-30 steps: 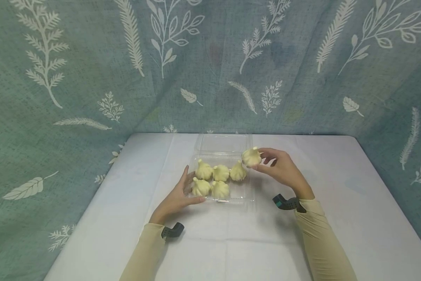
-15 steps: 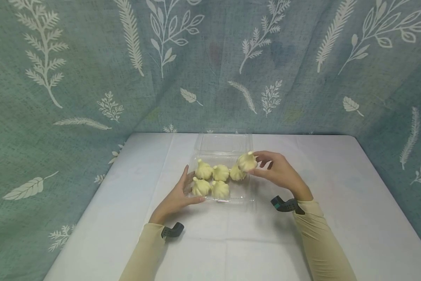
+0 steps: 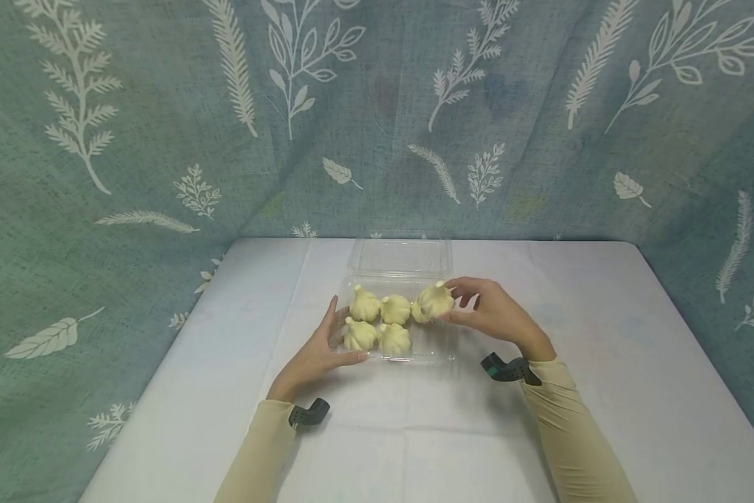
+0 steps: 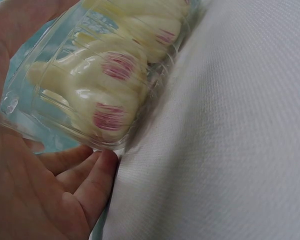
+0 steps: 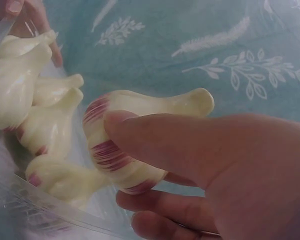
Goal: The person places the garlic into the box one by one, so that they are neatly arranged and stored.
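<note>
My right hand (image 3: 499,314) pinches a garlic bulb (image 3: 436,300) between thumb and fingers, above the back right part of a clear plastic clamshell box (image 3: 435,344). In the right wrist view the held bulb (image 5: 127,100) is glossy and pale, with purple streaks and its stem towards the hand. Several more garlic bulbs (image 3: 396,339) sit in two rows inside; the held one partly covers the back right bulb (image 3: 419,314). At the box's front left corner, my left hand (image 3: 316,360) grips it, thumb on the front edge and fingers on the left side.
The box's lid (image 3: 402,256) lies folded back behind it, near the far edge of the white-covered table (image 3: 590,314). A green-blue leaf-patterned cloth (image 3: 377,140) hangs behind. Dark wrist-camera mounts (image 3: 509,367) sit on both wrists.
The right hand has brought the garlic bulb left and down over the box, so the bulb now overlaps the back right one. The left hand and box have stayed in place.
</note>
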Tool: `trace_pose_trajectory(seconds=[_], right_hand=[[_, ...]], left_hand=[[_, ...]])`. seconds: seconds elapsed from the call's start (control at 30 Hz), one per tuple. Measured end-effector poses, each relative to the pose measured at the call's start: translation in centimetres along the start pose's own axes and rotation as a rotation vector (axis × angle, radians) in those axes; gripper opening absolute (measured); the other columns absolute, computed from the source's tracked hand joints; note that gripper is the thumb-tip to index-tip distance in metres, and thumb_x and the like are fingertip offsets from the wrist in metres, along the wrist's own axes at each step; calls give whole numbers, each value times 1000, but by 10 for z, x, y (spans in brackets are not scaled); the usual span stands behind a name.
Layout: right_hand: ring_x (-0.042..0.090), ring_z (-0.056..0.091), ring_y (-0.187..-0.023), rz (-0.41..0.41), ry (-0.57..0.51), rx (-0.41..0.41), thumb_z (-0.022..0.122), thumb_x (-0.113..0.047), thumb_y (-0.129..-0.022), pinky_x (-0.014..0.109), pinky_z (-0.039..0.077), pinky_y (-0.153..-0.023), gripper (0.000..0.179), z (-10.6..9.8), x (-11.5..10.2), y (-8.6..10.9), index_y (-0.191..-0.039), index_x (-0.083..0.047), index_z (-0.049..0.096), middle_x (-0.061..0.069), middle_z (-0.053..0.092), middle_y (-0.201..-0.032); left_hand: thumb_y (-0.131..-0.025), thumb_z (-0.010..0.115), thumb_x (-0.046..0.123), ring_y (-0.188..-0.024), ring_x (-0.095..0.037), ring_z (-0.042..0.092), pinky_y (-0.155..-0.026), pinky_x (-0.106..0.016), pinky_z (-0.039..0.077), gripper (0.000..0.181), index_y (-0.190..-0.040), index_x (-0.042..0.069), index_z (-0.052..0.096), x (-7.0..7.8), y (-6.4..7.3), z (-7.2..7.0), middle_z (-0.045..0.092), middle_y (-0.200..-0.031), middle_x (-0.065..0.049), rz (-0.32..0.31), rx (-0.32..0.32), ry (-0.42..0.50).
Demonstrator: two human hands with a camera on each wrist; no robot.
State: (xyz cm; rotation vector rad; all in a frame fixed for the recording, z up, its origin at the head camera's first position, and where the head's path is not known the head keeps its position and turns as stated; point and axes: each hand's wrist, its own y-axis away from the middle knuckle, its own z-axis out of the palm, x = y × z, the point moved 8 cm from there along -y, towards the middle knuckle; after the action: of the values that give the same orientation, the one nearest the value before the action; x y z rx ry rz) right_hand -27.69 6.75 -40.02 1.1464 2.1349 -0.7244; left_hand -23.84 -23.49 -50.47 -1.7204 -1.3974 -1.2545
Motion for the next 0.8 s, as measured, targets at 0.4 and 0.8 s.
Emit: trace_pose_trajectory(seconds=[0.4,0.8], right_hand=[[19,62,-94,-17,24,-88,85,-27,-85,29,52,-73,47,14,-3,1,-127,-13,71,5,73,-112],[19,59,-91,15,74,-174,84,-29,-86,27,49,-68,53,25,-3,1,-131,-7,68,8,75,-111]], left_hand=[[-82,88,38,-160,-40,21,-130,-55,27,134,-166,26,-15,1,1,1,12,-176,-9,4,1,-5],[-80,90,40,-160,-37,21,-130,-54,26,136,-166,27,-14,2,2,0,13,-176,-5,-18,4,-2]])
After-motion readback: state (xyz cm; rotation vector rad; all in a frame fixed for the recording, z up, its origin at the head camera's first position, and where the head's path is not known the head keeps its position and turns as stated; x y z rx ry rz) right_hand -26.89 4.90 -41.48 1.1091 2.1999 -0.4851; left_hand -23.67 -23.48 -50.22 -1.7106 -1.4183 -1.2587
